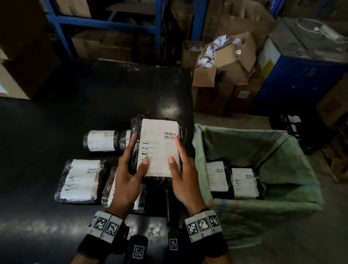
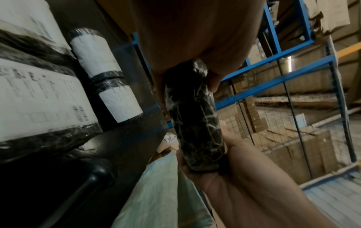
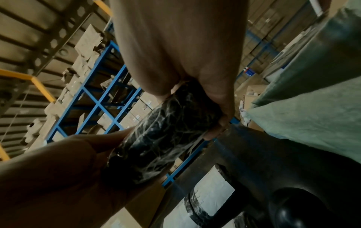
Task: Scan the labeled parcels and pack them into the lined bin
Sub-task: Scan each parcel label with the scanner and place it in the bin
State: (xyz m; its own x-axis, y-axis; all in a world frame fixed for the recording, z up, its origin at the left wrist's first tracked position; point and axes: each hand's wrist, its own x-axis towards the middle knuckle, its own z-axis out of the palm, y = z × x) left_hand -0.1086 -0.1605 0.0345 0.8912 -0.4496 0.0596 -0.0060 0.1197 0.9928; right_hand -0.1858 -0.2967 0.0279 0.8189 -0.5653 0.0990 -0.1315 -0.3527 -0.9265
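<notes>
I hold a black-wrapped parcel (image 1: 158,149) with a white barcode label facing up, just above the black table (image 1: 118,92). My left hand (image 1: 136,155) grips its left edge, thumb on the label. My right hand (image 1: 178,155) grips the right edge. The wrist views show the parcel's wrinkled black side (image 2: 193,123) (image 3: 166,135) between both hands. The bin with a green liner (image 1: 277,161) stands to the right and holds two labeled parcels (image 1: 217,175) (image 1: 244,183). On the table lie a cylindrical parcel (image 1: 103,141), a flat parcel (image 1: 81,181) and another (image 1: 109,190) partly under my left hand.
A black handled device (image 1: 168,203) lies on the table under the held parcel. Blue shelving (image 1: 107,24) with cardboard boxes stands behind the table. Open cartons (image 1: 222,71), a blue cabinet (image 1: 300,83) and a black crate (image 1: 289,124) stand behind the bin.
</notes>
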